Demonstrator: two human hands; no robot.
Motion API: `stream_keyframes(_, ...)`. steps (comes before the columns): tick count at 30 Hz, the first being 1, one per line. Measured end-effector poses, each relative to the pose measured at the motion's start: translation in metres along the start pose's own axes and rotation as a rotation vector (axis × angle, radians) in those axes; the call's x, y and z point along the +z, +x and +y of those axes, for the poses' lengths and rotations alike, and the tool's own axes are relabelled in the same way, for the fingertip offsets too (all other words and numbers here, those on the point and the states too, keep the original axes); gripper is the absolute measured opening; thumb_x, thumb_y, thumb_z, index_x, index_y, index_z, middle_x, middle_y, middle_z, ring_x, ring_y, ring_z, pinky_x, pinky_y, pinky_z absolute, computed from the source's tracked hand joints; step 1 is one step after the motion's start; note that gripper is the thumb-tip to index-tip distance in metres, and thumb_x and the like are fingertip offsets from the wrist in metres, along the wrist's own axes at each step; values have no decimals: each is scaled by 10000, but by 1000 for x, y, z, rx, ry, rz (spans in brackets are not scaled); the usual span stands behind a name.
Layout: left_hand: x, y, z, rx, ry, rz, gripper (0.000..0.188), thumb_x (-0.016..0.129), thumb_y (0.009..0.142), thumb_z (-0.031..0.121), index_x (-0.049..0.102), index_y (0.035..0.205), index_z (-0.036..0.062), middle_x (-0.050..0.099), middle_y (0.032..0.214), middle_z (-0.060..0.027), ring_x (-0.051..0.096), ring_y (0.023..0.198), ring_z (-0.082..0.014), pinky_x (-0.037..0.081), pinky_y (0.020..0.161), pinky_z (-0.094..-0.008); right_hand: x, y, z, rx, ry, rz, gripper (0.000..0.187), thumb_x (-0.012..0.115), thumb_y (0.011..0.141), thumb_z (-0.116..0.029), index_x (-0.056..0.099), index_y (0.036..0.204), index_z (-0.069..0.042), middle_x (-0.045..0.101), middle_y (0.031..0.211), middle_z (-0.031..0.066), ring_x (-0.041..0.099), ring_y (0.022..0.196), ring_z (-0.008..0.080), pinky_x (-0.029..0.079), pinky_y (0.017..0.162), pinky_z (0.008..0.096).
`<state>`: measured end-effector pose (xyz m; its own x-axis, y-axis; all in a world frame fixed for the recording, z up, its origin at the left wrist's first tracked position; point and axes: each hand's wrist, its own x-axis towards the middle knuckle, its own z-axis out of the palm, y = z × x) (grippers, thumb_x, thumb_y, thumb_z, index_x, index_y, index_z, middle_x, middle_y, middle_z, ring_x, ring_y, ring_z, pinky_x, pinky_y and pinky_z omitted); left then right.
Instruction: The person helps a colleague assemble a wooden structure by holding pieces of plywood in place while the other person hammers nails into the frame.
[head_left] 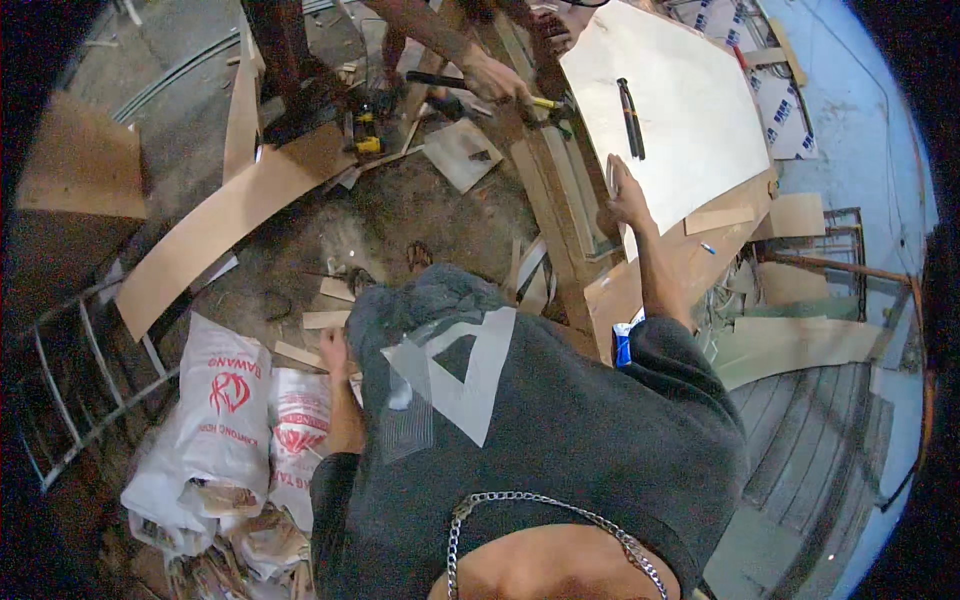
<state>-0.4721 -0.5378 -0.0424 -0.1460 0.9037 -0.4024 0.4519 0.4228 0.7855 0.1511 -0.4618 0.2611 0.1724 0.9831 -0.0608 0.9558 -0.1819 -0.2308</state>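
Observation:
My right hand (628,195) is at the near left edge of a large white panel (690,100), its fingers closed over that edge. A dark bar-like tool (631,118) with orange marks lies on the panel, just beyond my fingertips. My left hand (334,352) hangs low beside my body, close to pale wooden strips (300,354); its fingers are small and blurred, and I cannot make out whether it holds a strip. Across from me, another person's hand (497,80) grips a hammer (545,103) near the panel's left edge.
A long curved brown board (225,225) and a yellow-black power tool (367,132) lie on the littered floor. White sacks (225,410) and a metal ladder-like frame (95,345) stand at left. Grey-green sheets (810,440) lie at right, by a blue wall (860,130).

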Motion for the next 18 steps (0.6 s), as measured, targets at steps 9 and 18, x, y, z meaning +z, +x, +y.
stream_keyframes(9,238,-4,353,540,89,-827,917,527,778,602,264,1340,-73,333,1345,-286,321,1267,-380,294,1029,-423,1,-7,3,43,-159,-49,838,667,622,-103,273,1362,-86,318,1384,209,322,1275,347,335,1029,377)
stream_keyframes(18,418,-55,372,118,-477,-370,1121,683,663,571,119,1357,-105,102,1431,-276,173,1321,-379,254,1050,-466,-9,-5,-28,99,-196,-93,809,655,631,-128,286,1351,-107,354,1362,187,368,1244,335,422,944,435)
